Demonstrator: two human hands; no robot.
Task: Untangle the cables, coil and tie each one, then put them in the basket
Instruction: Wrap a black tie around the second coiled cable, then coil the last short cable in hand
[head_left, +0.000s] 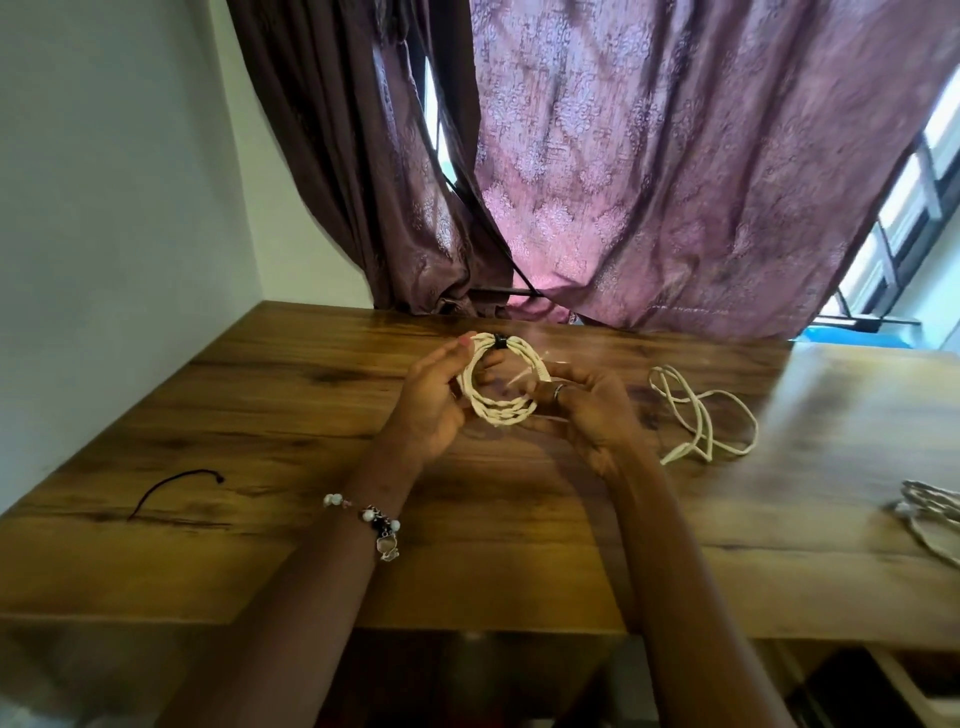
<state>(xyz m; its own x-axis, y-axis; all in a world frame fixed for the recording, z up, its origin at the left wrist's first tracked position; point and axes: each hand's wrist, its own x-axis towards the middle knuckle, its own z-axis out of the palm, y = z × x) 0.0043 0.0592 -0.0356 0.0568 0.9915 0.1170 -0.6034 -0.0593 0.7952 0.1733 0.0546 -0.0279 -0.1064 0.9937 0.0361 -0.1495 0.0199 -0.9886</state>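
While both hands worked above the middle of the wooden counter (260, 395), they held one coiled white cable (501, 382) between them. The left hand (434, 402) had its fingers curled round the coil's left side, the thumb inside the ring and the fingertips reaching up past its top edge. The right hand (587, 405) cupped the coil's right and lower side with curled fingers, a ring (557, 391) showing on one of them; a short white cable end stuck out of the coil near those fingers, though blur hid exactly how it was pinched. A black tie (500, 341) wrapped the strands at the top of the coil, just beyond the left fingertips.

Both forearms reached forward from the near edge of the counter and converged, palms turned toward each other, the coil held upright and facing the camera. A beaded bracelet (376, 522) hung on the left wrist.

To the right of the right hand, apart from it, a loose white cable (701, 415) lay in open loops on the counter. Farther right, at the frame's edge, part of another pale bundled cable (930, 519) showed. Well to the left of the left hand lay a thin black tie strip (174, 486). Beyond the hands hung purple patterned curtains (649, 182).
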